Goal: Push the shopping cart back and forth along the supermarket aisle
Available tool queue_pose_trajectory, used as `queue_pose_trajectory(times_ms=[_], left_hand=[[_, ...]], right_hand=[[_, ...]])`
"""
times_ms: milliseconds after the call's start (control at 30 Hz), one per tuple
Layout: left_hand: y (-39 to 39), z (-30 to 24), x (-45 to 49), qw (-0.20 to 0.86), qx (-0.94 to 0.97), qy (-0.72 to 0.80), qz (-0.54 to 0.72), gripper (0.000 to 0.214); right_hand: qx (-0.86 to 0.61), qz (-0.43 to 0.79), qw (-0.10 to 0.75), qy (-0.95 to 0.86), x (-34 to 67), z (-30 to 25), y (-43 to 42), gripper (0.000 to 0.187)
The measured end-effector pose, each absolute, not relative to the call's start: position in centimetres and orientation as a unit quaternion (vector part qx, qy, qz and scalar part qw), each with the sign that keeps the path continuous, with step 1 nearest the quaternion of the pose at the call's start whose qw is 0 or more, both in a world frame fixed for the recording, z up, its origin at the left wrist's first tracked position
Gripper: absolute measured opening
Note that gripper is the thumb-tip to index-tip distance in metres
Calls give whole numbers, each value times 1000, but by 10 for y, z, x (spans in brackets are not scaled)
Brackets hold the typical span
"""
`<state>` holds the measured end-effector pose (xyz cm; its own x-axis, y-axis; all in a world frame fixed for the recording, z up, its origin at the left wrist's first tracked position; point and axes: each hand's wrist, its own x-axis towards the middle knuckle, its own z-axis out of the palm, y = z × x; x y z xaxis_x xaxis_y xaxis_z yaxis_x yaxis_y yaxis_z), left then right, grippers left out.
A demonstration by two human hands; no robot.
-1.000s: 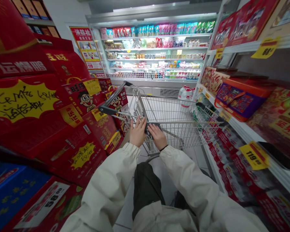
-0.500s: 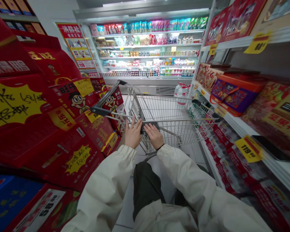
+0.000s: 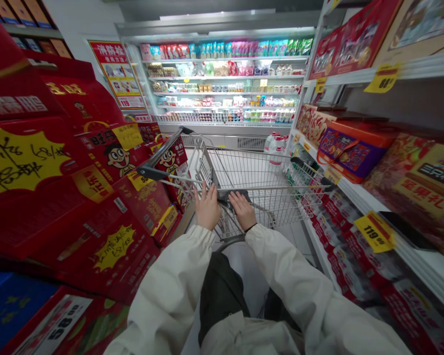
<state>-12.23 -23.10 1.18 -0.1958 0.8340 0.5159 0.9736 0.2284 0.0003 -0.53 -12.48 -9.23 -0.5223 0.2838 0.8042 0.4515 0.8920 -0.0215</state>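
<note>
A metal shopping cart (image 3: 266, 167) stands sideways in front of me, its dark push handle (image 3: 166, 150) at the left and its wire basket reaching right. My left hand (image 3: 207, 207) is at the near side of the cart frame, fingers stretched and spread. Beside it, my right hand (image 3: 242, 211) lies with straight fingers on a dark grey plastic piece (image 3: 240, 193) at the cart's near rim. The undersides of both hands are hidden. Both arms wear pale sleeves, with a dark band (image 3: 250, 228) at the right wrist.
Red gift boxes (image 3: 96, 187) with yellow price signs are stacked close on the left. A shelf (image 3: 388, 207) with boxed goods and a dark phone-like object (image 3: 407, 229) runs along the right. A lit chiller (image 3: 225, 123) spans the back, with bottled water packs (image 3: 276, 148) on the floor.
The view has shifted slightly. My hands have moved a little apart, the right one going right along the dark plastic piece. The cart stays nearly in place.
</note>
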Motion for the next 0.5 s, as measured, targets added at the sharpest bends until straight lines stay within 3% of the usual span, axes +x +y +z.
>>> queue_pose_trajectory(times_ms=[500], left_hand=[[-193,0,-103,124,-659,-710,-214,73]], right_hand=[[-219,-77,420,-877,15,-112,-99,56]])
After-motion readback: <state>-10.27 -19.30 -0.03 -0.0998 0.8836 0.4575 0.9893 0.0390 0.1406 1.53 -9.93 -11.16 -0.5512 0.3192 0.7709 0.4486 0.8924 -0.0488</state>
